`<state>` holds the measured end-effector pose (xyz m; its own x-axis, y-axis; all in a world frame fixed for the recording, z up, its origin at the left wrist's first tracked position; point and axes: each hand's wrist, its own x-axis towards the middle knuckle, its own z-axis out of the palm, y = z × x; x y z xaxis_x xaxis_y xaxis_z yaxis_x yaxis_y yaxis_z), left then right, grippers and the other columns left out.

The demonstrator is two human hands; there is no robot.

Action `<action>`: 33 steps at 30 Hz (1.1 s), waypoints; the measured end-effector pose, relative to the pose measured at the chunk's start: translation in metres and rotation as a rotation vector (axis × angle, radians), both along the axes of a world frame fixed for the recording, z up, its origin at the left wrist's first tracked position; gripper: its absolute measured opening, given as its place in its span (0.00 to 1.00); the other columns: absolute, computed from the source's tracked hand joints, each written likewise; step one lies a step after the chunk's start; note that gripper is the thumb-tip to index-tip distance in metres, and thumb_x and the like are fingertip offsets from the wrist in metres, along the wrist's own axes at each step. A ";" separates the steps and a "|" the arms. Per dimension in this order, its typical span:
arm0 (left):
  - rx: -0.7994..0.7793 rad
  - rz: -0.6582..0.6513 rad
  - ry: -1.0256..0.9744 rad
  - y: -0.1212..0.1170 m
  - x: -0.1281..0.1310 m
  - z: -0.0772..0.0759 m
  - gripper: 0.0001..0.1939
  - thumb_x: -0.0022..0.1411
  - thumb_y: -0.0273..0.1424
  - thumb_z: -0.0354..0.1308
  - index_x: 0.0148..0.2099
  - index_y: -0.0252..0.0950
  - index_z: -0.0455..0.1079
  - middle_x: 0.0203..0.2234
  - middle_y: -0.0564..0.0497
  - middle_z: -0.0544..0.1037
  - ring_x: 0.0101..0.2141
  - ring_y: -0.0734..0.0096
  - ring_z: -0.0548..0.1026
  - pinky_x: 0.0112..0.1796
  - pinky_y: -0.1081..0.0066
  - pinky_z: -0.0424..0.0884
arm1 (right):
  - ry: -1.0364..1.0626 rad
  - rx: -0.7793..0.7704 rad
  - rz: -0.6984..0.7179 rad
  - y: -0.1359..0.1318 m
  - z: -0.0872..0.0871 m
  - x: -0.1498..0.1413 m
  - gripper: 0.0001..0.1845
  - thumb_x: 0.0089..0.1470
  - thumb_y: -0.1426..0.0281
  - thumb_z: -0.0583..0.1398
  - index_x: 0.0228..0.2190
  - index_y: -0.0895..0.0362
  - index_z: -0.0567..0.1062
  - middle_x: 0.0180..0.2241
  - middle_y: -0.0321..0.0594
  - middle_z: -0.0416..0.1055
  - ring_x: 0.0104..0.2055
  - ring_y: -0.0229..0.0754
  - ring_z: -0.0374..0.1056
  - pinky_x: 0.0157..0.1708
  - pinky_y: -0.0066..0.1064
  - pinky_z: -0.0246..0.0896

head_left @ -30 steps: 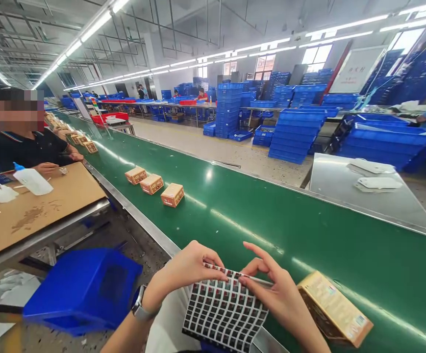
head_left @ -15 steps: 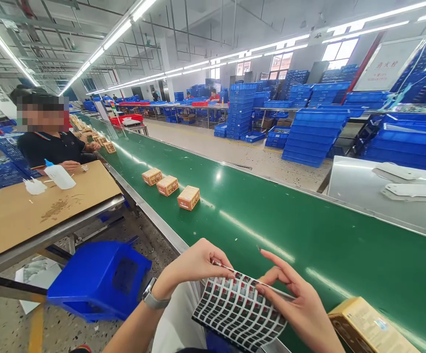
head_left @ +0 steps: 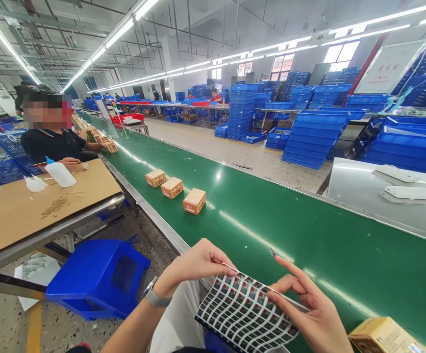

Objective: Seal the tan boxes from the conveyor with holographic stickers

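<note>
A bendy sheet of small dark-and-red printed stickers [head_left: 245,314] is held between my two hands over the near edge of the green conveyor belt. My left hand [head_left: 201,262] pinches its upper left edge between thumb and fingers. At the upper right edge, my right hand [head_left: 304,304] grips the sheet with the thumb and bent fingers. The right index finger points out past the sheet, with a small dark spot at its tip that I cannot make out. Right of that hand, a tan carton [head_left: 385,336] rests on the belt, partly cut off by the frame.
Small printed boxes [head_left: 194,201] stand on the conveyor belt [head_left: 271,215] ahead. On the left are a blue stool [head_left: 98,277] and a cardboard-topped table [head_left: 10,220] with a squeeze bottle [head_left: 61,175]. A co-worker [head_left: 54,144] sits behind it. A metal table [head_left: 348,186] adjoins the far right.
The boxes on the belt have slid toward me and to the right. The sheet and my right hand have shifted slightly right. The co-worker's arm reaches further toward the boxes.
</note>
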<state>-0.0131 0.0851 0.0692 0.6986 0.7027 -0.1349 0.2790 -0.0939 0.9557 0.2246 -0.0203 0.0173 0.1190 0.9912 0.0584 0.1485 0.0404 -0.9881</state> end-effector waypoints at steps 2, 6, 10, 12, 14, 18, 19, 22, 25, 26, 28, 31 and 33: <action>0.001 -0.005 -0.004 0.000 0.001 0.000 0.10 0.56 0.35 0.66 0.36 0.34 0.83 0.27 0.48 0.83 0.26 0.73 0.74 0.28 0.77 0.68 | 0.016 0.004 -0.029 -0.002 0.001 -0.002 0.31 0.54 0.56 0.64 0.58 0.51 0.67 0.27 0.34 0.75 0.33 0.44 0.73 0.45 0.38 0.68; 0.019 -0.010 0.013 0.000 0.002 0.000 0.12 0.56 0.36 0.66 0.35 0.32 0.83 0.25 0.49 0.81 0.24 0.75 0.71 0.25 0.77 0.64 | 0.034 0.021 -0.069 -0.004 0.002 -0.004 0.32 0.53 0.55 0.65 0.56 0.51 0.69 0.26 0.33 0.74 0.31 0.42 0.72 0.40 0.34 0.69; 0.078 -0.025 0.048 -0.005 0.007 0.000 0.16 0.54 0.39 0.68 0.40 0.32 0.81 0.22 0.52 0.77 0.22 0.79 0.65 0.22 0.78 0.58 | 0.081 -0.003 -0.088 -0.004 0.005 -0.007 0.32 0.52 0.56 0.66 0.57 0.51 0.68 0.26 0.33 0.74 0.30 0.41 0.72 0.36 0.31 0.68; 0.092 -0.017 0.041 -0.009 0.011 -0.004 0.18 0.52 0.39 0.69 0.42 0.33 0.81 0.24 0.52 0.78 0.23 0.78 0.66 0.24 0.78 0.60 | 0.097 -0.016 -0.081 -0.003 0.006 -0.010 0.32 0.52 0.56 0.66 0.57 0.51 0.68 0.26 0.33 0.74 0.30 0.41 0.72 0.37 0.31 0.68; 0.070 0.031 0.027 -0.011 0.015 -0.010 0.16 0.53 0.40 0.68 0.39 0.32 0.81 0.24 0.51 0.78 0.24 0.77 0.67 0.25 0.77 0.60 | 0.095 -0.016 -0.073 -0.002 0.006 -0.013 0.32 0.52 0.57 0.66 0.56 0.52 0.68 0.26 0.34 0.75 0.31 0.42 0.72 0.40 0.32 0.68; 0.035 0.064 -0.010 -0.013 0.018 -0.017 0.16 0.55 0.41 0.66 0.32 0.30 0.81 0.20 0.51 0.76 0.22 0.77 0.66 0.24 0.76 0.58 | 0.103 -0.007 -0.103 -0.002 0.004 -0.016 0.32 0.51 0.57 0.67 0.56 0.52 0.70 0.26 0.34 0.75 0.32 0.42 0.72 0.41 0.32 0.68; 0.049 0.051 -0.005 -0.012 0.018 -0.017 0.17 0.55 0.41 0.66 0.31 0.30 0.81 0.19 0.52 0.75 0.22 0.77 0.64 0.23 0.76 0.57 | 0.113 -0.008 -0.108 -0.003 0.004 -0.016 0.32 0.51 0.57 0.67 0.55 0.52 0.70 0.26 0.34 0.75 0.32 0.42 0.72 0.40 0.31 0.68; 0.090 0.038 0.040 -0.010 0.016 -0.015 0.18 0.55 0.42 0.66 0.28 0.29 0.79 0.16 0.54 0.71 0.20 0.79 0.60 0.21 0.76 0.53 | 0.138 -0.017 -0.109 -0.003 0.002 -0.015 0.30 0.50 0.58 0.67 0.54 0.52 0.72 0.26 0.34 0.74 0.32 0.41 0.72 0.37 0.29 0.68; 0.056 0.057 0.018 -0.010 0.017 -0.014 0.17 0.53 0.41 0.68 0.32 0.29 0.80 0.19 0.52 0.74 0.21 0.78 0.64 0.21 0.77 0.56 | 0.125 -0.014 -0.111 -0.001 0.000 -0.014 0.29 0.50 0.58 0.67 0.53 0.51 0.72 0.27 0.34 0.75 0.32 0.40 0.72 0.36 0.28 0.68; 0.034 0.066 0.001 -0.010 0.017 -0.015 0.16 0.53 0.40 0.68 0.33 0.29 0.81 0.21 0.51 0.76 0.22 0.77 0.65 0.22 0.77 0.58 | 0.112 -0.010 -0.104 0.000 0.000 -0.014 0.30 0.50 0.58 0.68 0.53 0.51 0.72 0.27 0.35 0.75 0.32 0.41 0.72 0.37 0.28 0.68; 0.005 0.094 -0.029 -0.011 0.019 -0.016 0.15 0.54 0.38 0.68 0.34 0.29 0.82 0.22 0.49 0.78 0.23 0.76 0.67 0.23 0.77 0.60 | 0.117 -0.010 -0.092 0.001 0.000 -0.013 0.33 0.49 0.57 0.68 0.55 0.52 0.70 0.29 0.36 0.77 0.33 0.42 0.73 0.37 0.29 0.69; -0.001 0.133 -0.053 -0.012 0.019 -0.018 0.13 0.55 0.37 0.67 0.33 0.29 0.82 0.22 0.49 0.78 0.23 0.75 0.69 0.25 0.77 0.61 | 0.213 -0.031 -0.109 0.001 0.005 -0.015 0.36 0.49 0.57 0.68 0.57 0.51 0.66 0.30 0.37 0.77 0.31 0.41 0.72 0.33 0.29 0.68; -0.008 0.139 -0.054 -0.012 0.018 -0.017 0.13 0.54 0.37 0.68 0.32 0.29 0.82 0.21 0.49 0.78 0.23 0.76 0.68 0.24 0.77 0.60 | 0.268 -0.041 -0.133 -0.001 0.009 -0.017 0.35 0.49 0.57 0.68 0.56 0.52 0.67 0.28 0.36 0.75 0.28 0.39 0.70 0.29 0.27 0.66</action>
